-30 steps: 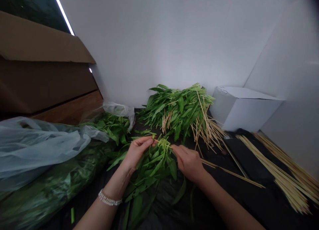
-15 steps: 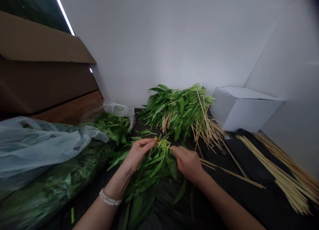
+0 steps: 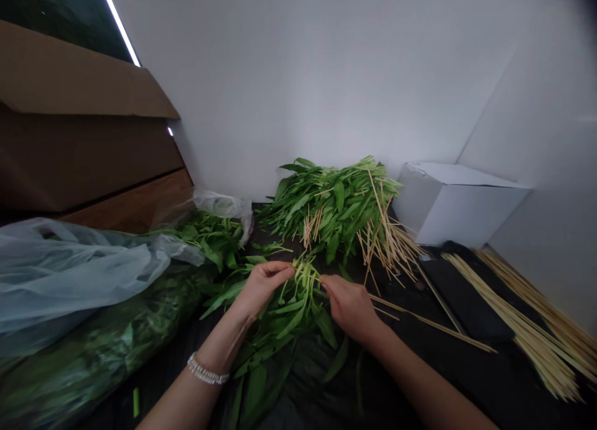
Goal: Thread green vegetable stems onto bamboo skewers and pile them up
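A bunch of leafy green stems [image 3: 293,312] hangs between my two hands, its pale stem ends up and its leaves toward me. My left hand [image 3: 263,286], with a beaded bracelet at the wrist, pinches at the left side of the stem ends. On the right side, my right hand [image 3: 351,306] has its fingers closed round the end of a thin wooden stick that seems to cross the stems. Most of the stick is hidden by the stems and fingers. Beyond them lies a large pile of greens [image 3: 321,200] with many skewers [image 3: 385,243] among it.
Plastic bags [image 3: 74,274] of greens lie at the left, below a cardboard box [image 3: 79,144]. A white box [image 3: 457,200] stands at the back right. Nearer are a dark flat object [image 3: 466,299] and long bundles of sticks [image 3: 517,330]. A white wall rises behind.
The stem ends between my hands have shifted slightly, and the leaves below have swung a little. Both hands keep nearly the same place and grip.
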The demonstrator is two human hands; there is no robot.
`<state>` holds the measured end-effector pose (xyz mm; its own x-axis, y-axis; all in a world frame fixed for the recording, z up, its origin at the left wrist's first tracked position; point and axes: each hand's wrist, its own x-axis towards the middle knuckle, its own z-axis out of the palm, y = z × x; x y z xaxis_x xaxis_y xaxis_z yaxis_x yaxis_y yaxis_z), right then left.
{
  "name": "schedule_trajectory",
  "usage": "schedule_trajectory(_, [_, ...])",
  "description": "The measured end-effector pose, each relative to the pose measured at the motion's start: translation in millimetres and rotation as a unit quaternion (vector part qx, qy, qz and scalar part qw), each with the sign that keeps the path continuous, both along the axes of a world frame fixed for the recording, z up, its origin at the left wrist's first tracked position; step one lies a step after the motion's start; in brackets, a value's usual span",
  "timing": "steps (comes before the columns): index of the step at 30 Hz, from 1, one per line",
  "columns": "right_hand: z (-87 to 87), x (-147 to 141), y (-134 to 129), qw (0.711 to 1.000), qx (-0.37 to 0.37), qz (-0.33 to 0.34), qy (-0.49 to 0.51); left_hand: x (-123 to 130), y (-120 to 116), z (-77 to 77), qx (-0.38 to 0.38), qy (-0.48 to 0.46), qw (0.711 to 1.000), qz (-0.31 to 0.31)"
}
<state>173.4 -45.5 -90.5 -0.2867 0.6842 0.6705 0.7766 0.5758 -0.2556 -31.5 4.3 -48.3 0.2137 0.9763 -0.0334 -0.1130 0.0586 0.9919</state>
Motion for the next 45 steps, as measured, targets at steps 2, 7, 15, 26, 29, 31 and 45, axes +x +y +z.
schedule_trajectory(2, [1.3,-0.4,0.1,1.0,0.005,0.001,0.008,1.5,-1.3,-0.3,0.019,0.002,1.0,-0.006])
schedule_trajectory(7, [4.1,-1.9,-0.5,1.0,0.031,-0.002,0.001,8.8,-8.3,-1.3,0.083,0.033,0.989,-0.122])
schedule_trajectory(15, [14.2,11.8,3.8,0.996,0.068,-0.054,-0.003,-2.9,-1.6,3.5,0.107,0.028,0.993,0.043])
schedule_trajectory(26, [22.9,29.5,7.2,0.968,0.054,-0.126,0.211,-3.7,-2.7,7.0,0.156,0.155,0.975,-0.022])
schedule_trajectory(29, [26.9,36.0,8.7,0.933,0.043,-0.165,0.317,-2.6,-2.1,3.8,0.191,0.215,0.956,-0.054])
schedule_trajectory(31, [27.6,40.6,11.6,0.912,0.04,-0.173,0.37,-1.9,-1.6,0.1,0.197,0.236,0.949,-0.069])
schedule_trajectory(45, [56.6,90.0,21.2,0.834,0.103,-0.153,0.52,-0.3,1.7,-15.0,0.218,0.311,0.921,-0.09])
